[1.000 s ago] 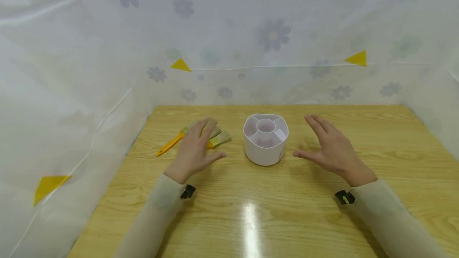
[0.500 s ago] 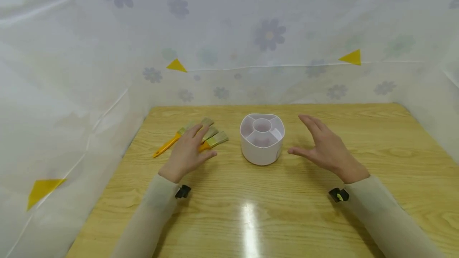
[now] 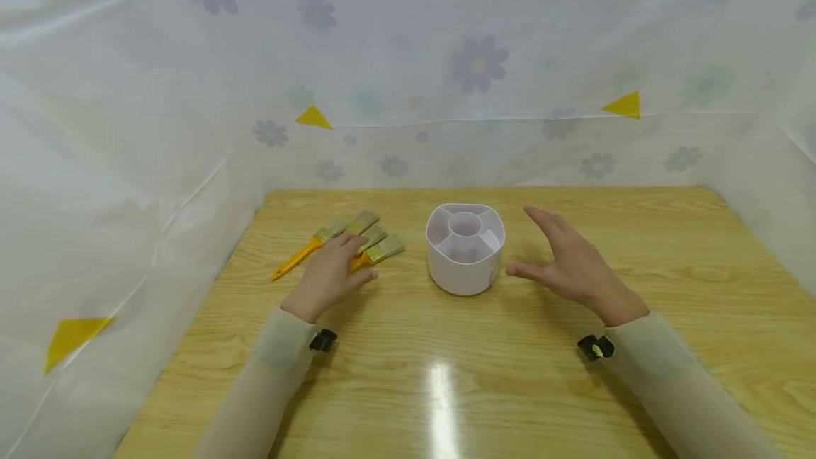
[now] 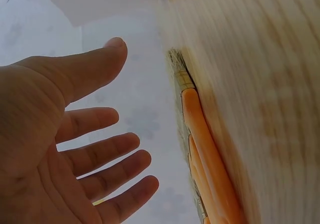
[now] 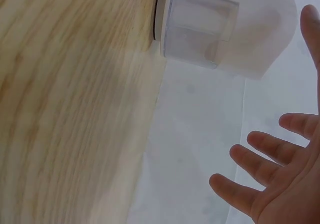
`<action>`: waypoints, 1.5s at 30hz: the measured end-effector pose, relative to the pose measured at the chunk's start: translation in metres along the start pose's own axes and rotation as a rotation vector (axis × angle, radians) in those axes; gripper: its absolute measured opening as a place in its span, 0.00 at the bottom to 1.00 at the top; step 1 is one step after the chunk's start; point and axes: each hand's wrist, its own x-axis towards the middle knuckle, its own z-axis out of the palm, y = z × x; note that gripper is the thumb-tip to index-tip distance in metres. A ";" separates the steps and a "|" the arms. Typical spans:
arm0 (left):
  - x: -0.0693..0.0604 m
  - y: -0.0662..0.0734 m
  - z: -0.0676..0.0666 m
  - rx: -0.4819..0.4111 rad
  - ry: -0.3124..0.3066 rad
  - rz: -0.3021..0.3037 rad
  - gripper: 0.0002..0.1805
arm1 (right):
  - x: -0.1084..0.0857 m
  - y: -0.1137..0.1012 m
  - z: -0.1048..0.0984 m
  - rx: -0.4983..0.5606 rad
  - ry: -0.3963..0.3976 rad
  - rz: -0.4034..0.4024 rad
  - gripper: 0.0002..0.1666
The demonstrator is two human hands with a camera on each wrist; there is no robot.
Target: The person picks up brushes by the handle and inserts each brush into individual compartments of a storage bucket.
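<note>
Several paintbrushes with orange handles lie fanned on the table, left of a white round organizer with a central cup and divided compartments. My left hand hovers over the brush handles, hiding part of them. The left wrist view has that hand with spread fingers, apart from the orange brush handle. To the right of the organizer is my right hand, thumb and fingers apart, holding nothing. In the right wrist view the organizer stands beyond this hand, with a clear panel in its side.
The wooden table reaches back to a pale flowered sheet that hangs behind and along both sides. Yellow triangles mark the sheet at the back and left.
Both hands have shifted slightly within the head view, and the left fingers have drawn down a little, uncovering more of the brush bristles. The view itself has moved slightly.
</note>
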 end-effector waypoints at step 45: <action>0.011 -0.014 0.010 -0.054 -0.136 -0.095 0.29 | 0.017 0.005 0.025 0.510 -0.143 0.043 0.49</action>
